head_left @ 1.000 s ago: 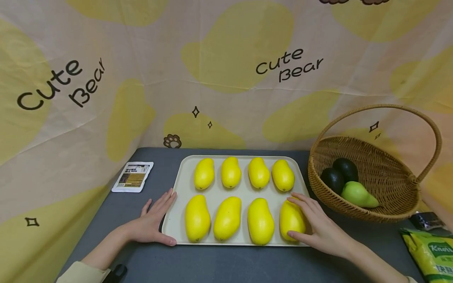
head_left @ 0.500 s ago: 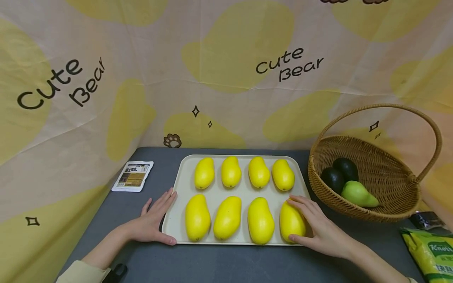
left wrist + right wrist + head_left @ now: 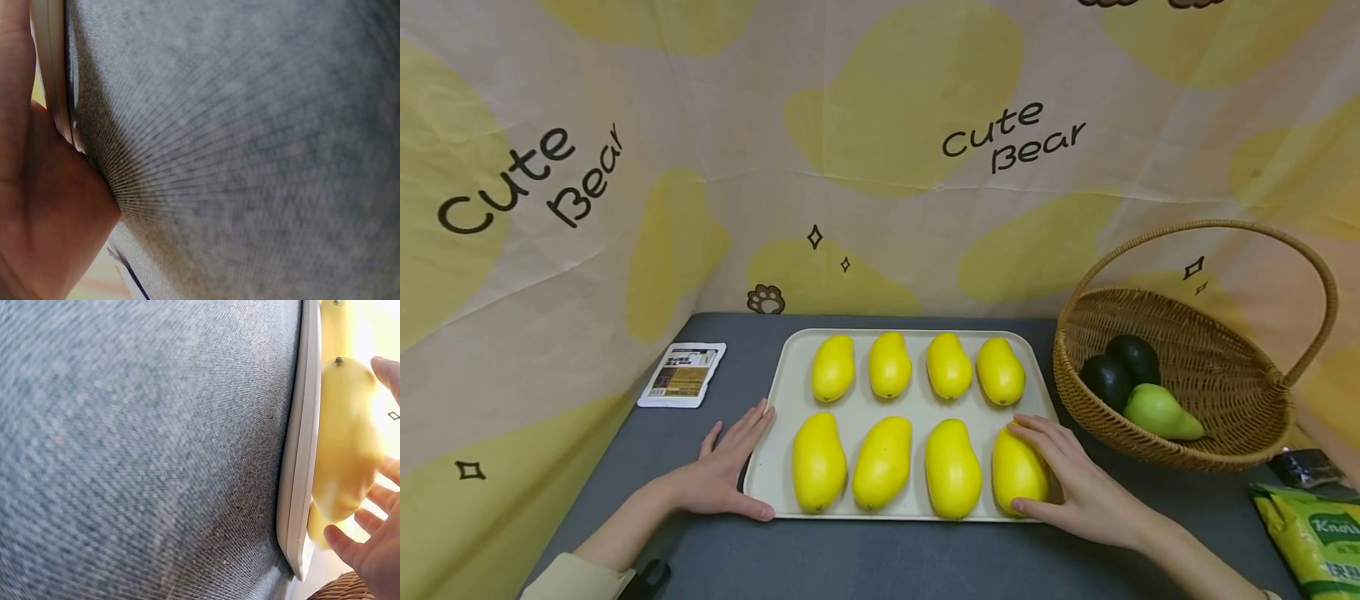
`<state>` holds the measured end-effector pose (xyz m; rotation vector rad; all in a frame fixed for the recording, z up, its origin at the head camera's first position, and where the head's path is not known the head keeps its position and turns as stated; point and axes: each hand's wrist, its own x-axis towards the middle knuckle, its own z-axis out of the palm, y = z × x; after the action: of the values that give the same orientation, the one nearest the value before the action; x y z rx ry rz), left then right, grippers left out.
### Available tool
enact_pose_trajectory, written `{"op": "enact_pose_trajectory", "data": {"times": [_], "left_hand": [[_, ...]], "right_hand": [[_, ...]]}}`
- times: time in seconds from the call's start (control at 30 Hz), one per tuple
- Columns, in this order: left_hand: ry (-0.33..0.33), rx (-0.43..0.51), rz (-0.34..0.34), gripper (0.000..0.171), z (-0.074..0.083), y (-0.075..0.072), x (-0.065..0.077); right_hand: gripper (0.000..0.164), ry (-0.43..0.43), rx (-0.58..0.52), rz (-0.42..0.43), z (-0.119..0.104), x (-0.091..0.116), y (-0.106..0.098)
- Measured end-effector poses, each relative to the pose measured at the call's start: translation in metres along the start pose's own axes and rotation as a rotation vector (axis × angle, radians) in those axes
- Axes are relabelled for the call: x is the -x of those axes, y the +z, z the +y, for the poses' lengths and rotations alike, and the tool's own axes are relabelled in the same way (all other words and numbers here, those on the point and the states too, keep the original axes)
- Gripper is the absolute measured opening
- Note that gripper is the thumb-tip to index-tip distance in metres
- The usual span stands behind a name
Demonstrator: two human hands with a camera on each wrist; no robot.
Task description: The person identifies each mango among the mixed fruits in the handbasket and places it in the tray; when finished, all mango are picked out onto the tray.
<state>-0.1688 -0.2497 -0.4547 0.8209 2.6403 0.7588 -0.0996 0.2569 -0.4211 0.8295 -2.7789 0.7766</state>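
Several yellow mangoes lie in two rows on a cream tray [image 3: 790,354] in the head view. At the front right, my right hand [image 3: 1075,492] spans one mango [image 3: 1018,471], thumb at its near end and fingers at its far end. The right wrist view shows this mango [image 3: 345,437] resting on the tray, between thumb and fingers of the right hand [image 3: 375,544]. My left hand [image 3: 722,471] lies along the tray's left edge, fingers extended and thumb by the front corner. The left wrist view shows part of that hand [image 3: 56,206] against the tray rim [image 3: 53,69].
A wicker basket [image 3: 1232,358] with a tall handle stands at the right, holding two dark avocados [image 3: 1132,359] and a green pear [image 3: 1157,412]. A white packet [image 3: 681,375] lies back left. A green bag [image 3: 1315,533] is at the right edge. A patterned cloth [image 3: 880,208] hangs behind.
The right thumb and fingers have drawn in slightly on the front-right mango. My left hand, the tray and the other mangoes stay where they were.
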Motion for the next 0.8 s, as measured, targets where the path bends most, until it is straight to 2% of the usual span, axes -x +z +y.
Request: {"op": "enact_pose_trajectory", "data": {"times": [0.37,0.43,0.53,0.6,0.7,0.77,0.8], "left_hand": [[0.004,0.0,0.001,0.125,0.003,-0.001,-0.001],[-0.003,-0.003,-0.004,0.125,0.005,-0.002,-0.001],[-0.022,-0.012,-0.03,0.127,0.008,-0.007,-0.002],[-0.045,-0.022,-0.058,0.127,0.012,-0.015,-0.002],[-0.075,-0.066,-0.078,0.117,0.022,-0.038,-0.002],[-0.06,-0.117,-0.036,0.097,0.033,-0.058,-0.004],[-0.03,-0.16,0.016,0.084,0.039,-0.067,-0.006]], "right_hand": [[0.078,0.018,-0.012,0.012,0.0,0.0,0.0],[0.073,0.021,-0.007,0.04,-0.001,-0.001,-0.001],[0.056,-0.012,0.014,0.129,-0.003,-0.004,-0.005],[0.041,-0.062,0.024,0.204,-0.004,-0.008,-0.009],[0.023,-0.149,0.055,0.304,-0.007,-0.017,-0.018],[0.016,-0.183,0.079,0.34,-0.011,-0.027,-0.025],[0.013,-0.196,0.093,0.36,-0.013,-0.033,-0.029]]}}
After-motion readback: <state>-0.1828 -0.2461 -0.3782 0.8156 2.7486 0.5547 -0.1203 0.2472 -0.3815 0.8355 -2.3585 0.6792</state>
